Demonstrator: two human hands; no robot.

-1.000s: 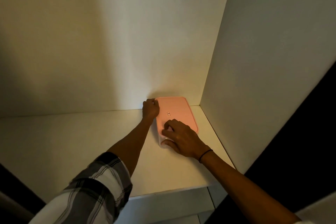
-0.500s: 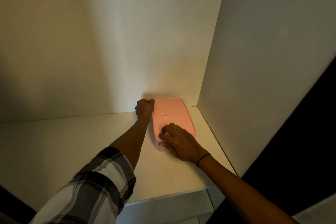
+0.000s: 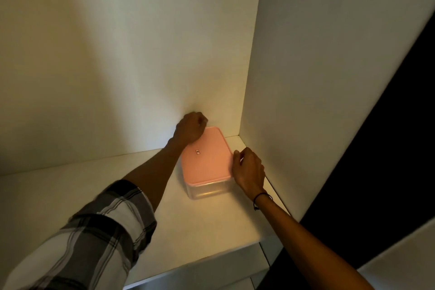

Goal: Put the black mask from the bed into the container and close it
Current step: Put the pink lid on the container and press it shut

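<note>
We see the container [image 3: 207,167], a clear plastic box with a pink lid [image 3: 204,155], standing on a white shelf [image 3: 98,186] in the corner, close to the back wall [image 3: 117,54] and the side panel [image 3: 329,77]. The lid lies flat on the box, and we see no gap along its front edge, so it looks closed or almost closed.

Our left hand [image 3: 190,130] is curled into a loose fist and rests on the far left corner of the lid. We judge that it presses this corner down, but we cannot tell if the fingers hold anything. Our right hand [image 3: 250,167] has bent fingers and touches the right edge of the lid, near the side panel. It seems to press or check this edge, not to clamp around the box. The two hands are well apart, one at each side of the lid.

The black mask is not visible anywhere. The clear wall of the box shows only a pale, blurred inside, so we cannot confirm that the mask is in there. No bed is in view either.

In our judgement the task is at its last step: sealing the lid all around. What is left is perhaps only to press the other corners and take the hands away.
</note>
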